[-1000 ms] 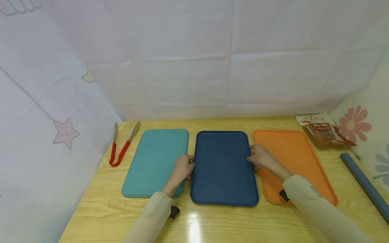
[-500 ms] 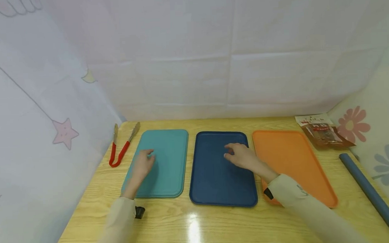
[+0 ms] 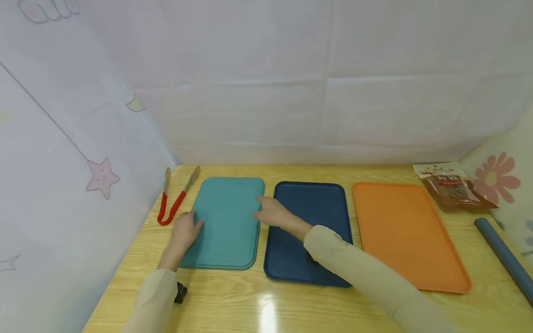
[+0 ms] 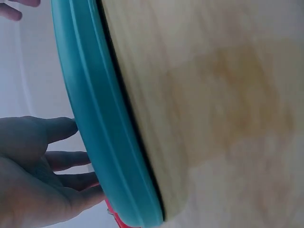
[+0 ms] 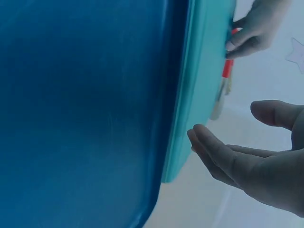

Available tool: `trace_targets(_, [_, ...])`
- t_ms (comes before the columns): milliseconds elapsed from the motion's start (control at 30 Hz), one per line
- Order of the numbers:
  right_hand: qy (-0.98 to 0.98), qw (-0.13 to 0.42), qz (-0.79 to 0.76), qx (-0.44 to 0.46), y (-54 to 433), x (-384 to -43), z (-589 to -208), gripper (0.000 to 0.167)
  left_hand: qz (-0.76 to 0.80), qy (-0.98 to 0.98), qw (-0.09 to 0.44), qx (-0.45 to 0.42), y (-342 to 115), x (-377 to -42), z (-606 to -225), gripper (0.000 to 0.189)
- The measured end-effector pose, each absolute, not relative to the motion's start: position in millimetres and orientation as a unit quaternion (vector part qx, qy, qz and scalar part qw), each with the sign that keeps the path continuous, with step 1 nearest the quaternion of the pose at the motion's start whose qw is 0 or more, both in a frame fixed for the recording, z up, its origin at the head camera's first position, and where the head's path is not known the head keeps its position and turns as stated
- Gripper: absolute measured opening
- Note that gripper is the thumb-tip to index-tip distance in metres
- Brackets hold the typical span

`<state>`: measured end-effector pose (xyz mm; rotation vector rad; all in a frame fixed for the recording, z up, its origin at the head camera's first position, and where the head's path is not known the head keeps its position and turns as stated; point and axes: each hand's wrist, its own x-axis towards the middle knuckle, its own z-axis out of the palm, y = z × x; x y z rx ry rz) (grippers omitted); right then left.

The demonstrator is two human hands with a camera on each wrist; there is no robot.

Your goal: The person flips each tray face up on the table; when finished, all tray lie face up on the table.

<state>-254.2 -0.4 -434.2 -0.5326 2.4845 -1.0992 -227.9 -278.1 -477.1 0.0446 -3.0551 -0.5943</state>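
Note:
A teal tray (image 3: pixel 229 226) lies on the table at the left, its rim showing a doubled edge in the left wrist view. My left hand (image 3: pixel 185 233) is at its left side, thumb and fingers spread, fingertips at or just behind the tray's edge (image 4: pixel 104 114). Over the right edge of the same tray reaches my right hand (image 3: pixel 274 213). In the right wrist view that hand's thumb and fingers stand apart with nothing between them. Beneath the right forearm lies a dark blue tray (image 3: pixel 311 199), partly covered by the sleeve.
An orange tray (image 3: pixel 405 230) lies to the right of the blue one. Red-handled tongs (image 3: pixel 173 209) rest at the far left. At the right are a brown food packet (image 3: pixel 452 189) and a long grey-blue roll (image 3: pixel 512 265). Cloth curtains (image 3: pixel 263 78) stand behind the wooden table (image 3: pixel 227 310).
Both hands have left the blue tray's sides and moved left to the teal tray. The right hand crossed over the blue tray. The view has turned slightly; the trays stay in place.

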Motion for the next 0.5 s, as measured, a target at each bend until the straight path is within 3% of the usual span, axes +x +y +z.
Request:
trace_targets(233, [0.885,0.198,-0.397,-0.139,-25.0,-260.4,-455.2,0.065,-0.217,-0.976,0.006,0.004,-284.4,-236.7,-474.9,0.055])
trace_targets(500, [0.759,0.219,-0.613,0.013,-30.5,-254.4,-456.8,0.067,-0.276,-0.960,-0.025,0.029,-291.1,-233.7,-470.0,0.058])
